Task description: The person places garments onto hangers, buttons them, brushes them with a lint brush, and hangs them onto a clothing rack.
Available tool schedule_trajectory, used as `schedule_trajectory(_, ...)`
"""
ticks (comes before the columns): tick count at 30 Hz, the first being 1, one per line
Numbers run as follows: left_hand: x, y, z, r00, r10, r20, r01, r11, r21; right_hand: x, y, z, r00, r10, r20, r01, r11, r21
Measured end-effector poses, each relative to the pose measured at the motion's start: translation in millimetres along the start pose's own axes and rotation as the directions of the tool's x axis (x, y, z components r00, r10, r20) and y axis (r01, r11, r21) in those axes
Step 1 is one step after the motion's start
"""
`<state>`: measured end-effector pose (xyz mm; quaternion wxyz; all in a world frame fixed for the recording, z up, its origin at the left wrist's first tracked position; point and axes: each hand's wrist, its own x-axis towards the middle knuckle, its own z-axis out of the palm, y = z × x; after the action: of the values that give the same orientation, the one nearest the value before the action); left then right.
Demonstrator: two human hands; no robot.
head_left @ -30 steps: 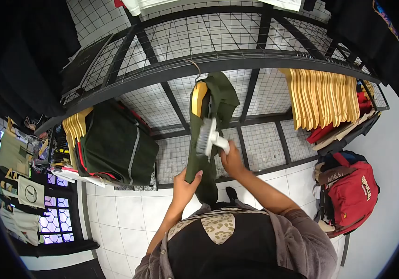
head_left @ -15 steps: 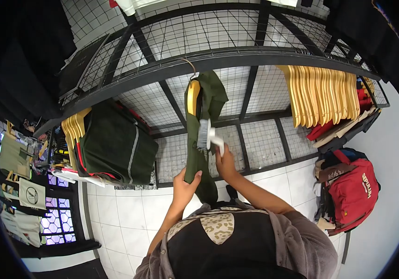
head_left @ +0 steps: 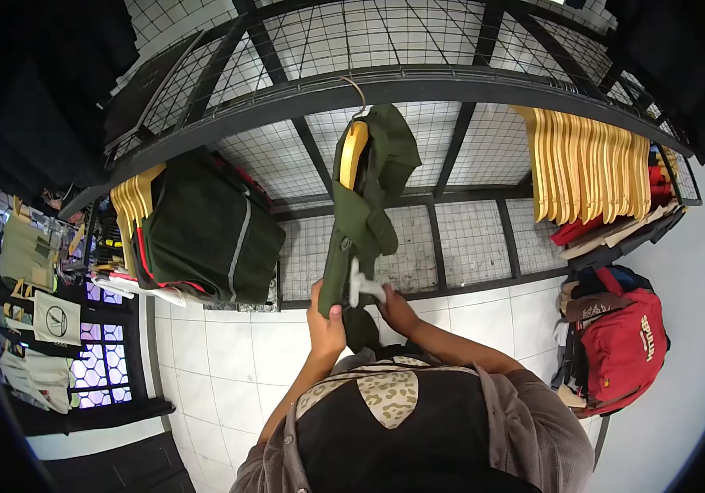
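A dark green jacket [head_left: 344, 234] hangs from a yellow wooden hanger [head_left: 354, 154], whose hook catches the rack's front bar. My left hand [head_left: 326, 327] is closed around the lower part of the jacket, with the thumb on the front of the cloth. My right hand [head_left: 399, 311] grips the handle of a white brush [head_left: 362, 287]. The brush head lies against or very close to the lower part of the jacket, to the right of my left hand. Its bristles are turned away and blurred.
A black mesh rack [head_left: 484, 94] spans ahead. Several bare wooden hangers [head_left: 591, 168] hang at its right, and dark green clothing [head_left: 213, 234] hangs at its left. A red bag [head_left: 628, 349] is at the right, above white floor tiles [head_left: 221, 353].
The brush has moved down the jacket toward me, from near the hanger to beside my left hand. The cloth has twisted, showing a button and a flap. The view has shifted slightly.
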<state>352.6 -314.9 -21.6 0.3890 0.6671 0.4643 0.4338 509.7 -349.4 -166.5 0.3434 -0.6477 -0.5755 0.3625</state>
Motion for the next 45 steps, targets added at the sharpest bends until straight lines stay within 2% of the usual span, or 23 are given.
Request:
schedule_trajectory(3, 6, 0, -12, 0.998, 0.059, -0.012, -0.059, 0.998, 0.026, -6, 38, -4, 0.988, -0.137, 0.075, 0.14, 0.989, -0.045)
schedule_trajectory(5, 5, -7, -11, 0.996, 0.076, -0.045, -0.075, 0.997, 0.026, -5, 8, -19, 0.997, -0.069, 0.023, 0.069, 0.998, 0.009)
schedule_trajectory(7, 3, -10, -4, 0.987, 0.133, -0.09, -0.137, 0.99, -0.041, 5, -45, -30, 0.949, -0.1, -0.298, 0.172, 0.959, 0.227)
schedule_trajectory(8, -1, -18, 0, 0.991, 0.109, -0.078, -0.114, 0.991, -0.068, 14, -28, -12, 0.91, -0.25, -0.33, 0.295, 0.951, 0.093)
schedule_trajectory(9, -5, -22, 2, 0.994, 0.087, -0.063, -0.092, 0.991, -0.094, 18, -41, -16, 0.931, -0.275, -0.24, 0.309, 0.944, 0.116)
schedule_trajectory(11, -14, -24, 3, 0.995, -0.008, -0.1, -0.003, 0.994, -0.107, 18, -28, 11, 0.999, -0.035, -0.009, 0.037, 0.963, 0.267)
schedule_trajectory(15, -4, -15, -17, 0.993, -0.015, -0.115, 0.008, 0.998, -0.066, 7, 5, 4, 0.981, -0.085, 0.176, 0.078, 0.996, 0.045)
schedule_trajectory(17, -4, -15, -27, 0.992, -0.106, 0.063, 0.116, 0.976, -0.182, 4, 12, 3, 0.985, -0.117, 0.124, 0.112, 0.993, 0.048)
schedule_trajectory(19, -6, -13, -25, 0.991, -0.101, 0.088, 0.118, 0.97, -0.213, 11, 1, 6, 0.937, -0.129, -0.324, 0.212, 0.948, 0.236)
schedule_trajectory(20, -9, -14, -21, 0.988, -0.102, 0.113, 0.124, 0.97, -0.21, 22, -4, 9, 0.949, -0.032, -0.315, 0.14, 0.934, 0.328)
schedule_trajectory(21, -13, -14, -18, 0.985, -0.104, 0.137, 0.131, 0.97, -0.207, 30, -16, 7, 0.936, -0.028, -0.352, 0.106, 0.974, 0.203)
schedule_trajectory(22, -13, -12, -14, 0.983, -0.107, 0.146, 0.134, 0.972, -0.191, 35, -20, 14, 0.973, 0.071, -0.22, -0.008, 0.961, 0.277)
schedule_trajectory(23, -13, -8, -1, 0.998, -0.006, -0.07, -0.005, 0.988, -0.152, 39, -23, 19, 0.984, 0.162, -0.078, -0.127, 0.934, 0.335)
schedule_trajectory(25, -13, -11, -1, 0.997, 0.011, -0.079, -0.022, 0.989, -0.144, 28, 9, 45, 0.996, 0.084, -0.033, -0.074, 0.969, 0.235)
schedule_trajectory(27, -12, -13, -14, 0.998, 0.019, -0.054, -0.026, 0.992, -0.126, 6, 11, 27, 0.962, 0.021, 0.273, -0.095, 0.961, 0.26)
schedule_trajectory(28, -12, -13, -20, 1.0, 0.016, -0.026, -0.019, 0.993, -0.113, 1, 21, 28, 0.958, -0.172, 0.231, 0.131, 0.974, 0.182)
schedule_trajectory(32, -17, -18, -32, 0.995, -0.042, 0.094, 0.056, 0.987, -0.15, -15, -15, 3, 1.0, -0.017, 0.019, 0.013, 0.973, 0.23)
schedule_trajectory(35, -24, -12, -32, 0.969, -0.161, 0.186, 0.179, 0.981, -0.081, 7, -33, 14, 0.98, -0.039, -0.193, 0.11, 0.923, 0.37)
schedule_trajectory(36, -26, -11, -30, 0.966, -0.189, 0.176, 0.21, 0.972, -0.108, 12, -40, 18, 0.993, -0.033, -0.11, 0.069, 0.937, 0.341)
schedule_trajectory(37, -28, -9, -28, 0.966, -0.189, 0.178, 0.21, 0.972, -0.106, 15, -34, 31, 0.973, 0.165, 0.159, -0.209, 0.925, 0.318)
schedule_trajectory(39, -29, -1, -28, 0.895, -0.445, 0.03, 0.441, 0.874, -0.204, 11, -30, 43, 0.983, 0.041, 0.181, -0.09, 0.959, 0.27)
schedule_trajectory(42, -20, 16, -46, 0.903, -0.43, -0.009, 0.421, 0.889, -0.18, 0, -19, 29, 0.951, -0.095, 0.293, 0.062, 0.991, 0.12)
schedule_trajectory(45, -27, 14, -70, 0.853, -0.51, 0.107, 0.521, 0.844, -0.128, -4, 4, 32, 0.957, -0.287, 0.046, 0.279, 0.952, 0.123)
